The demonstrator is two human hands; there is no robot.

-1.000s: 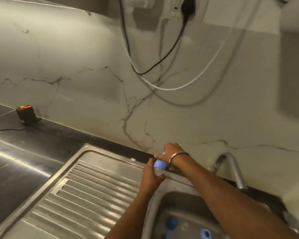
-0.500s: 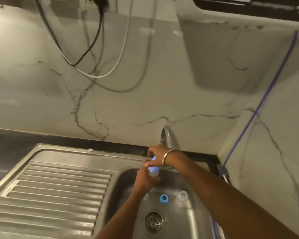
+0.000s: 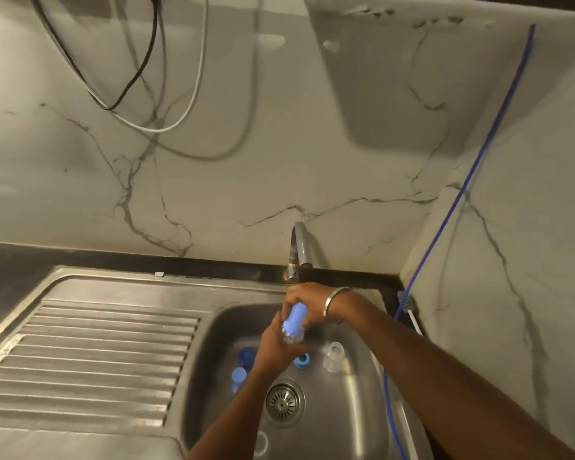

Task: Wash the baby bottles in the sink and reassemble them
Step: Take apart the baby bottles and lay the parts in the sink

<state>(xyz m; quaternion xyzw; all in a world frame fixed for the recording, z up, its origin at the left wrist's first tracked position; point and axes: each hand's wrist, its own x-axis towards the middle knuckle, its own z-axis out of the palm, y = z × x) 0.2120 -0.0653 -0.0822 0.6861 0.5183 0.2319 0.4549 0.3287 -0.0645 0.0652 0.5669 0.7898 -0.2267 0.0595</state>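
Both hands hold one baby bottle [image 3: 294, 323] over the sink [image 3: 356, 403], just below the tap [image 3: 298, 250]. The right hand [image 3: 307, 302] has its fingers curled round the blue upper end; the left hand [image 3: 276, 346] grips the clear lower end. In the basin beneath lie a blue ring [image 3: 302, 360], a clear cap [image 3: 334, 356] and further blue parts [image 3: 241, 370], beside the drain strainer [image 3: 283, 401]. A blue hose [image 3: 445, 210] runs down the right wall. The ribbed drainer [image 3: 90, 360] lies left.
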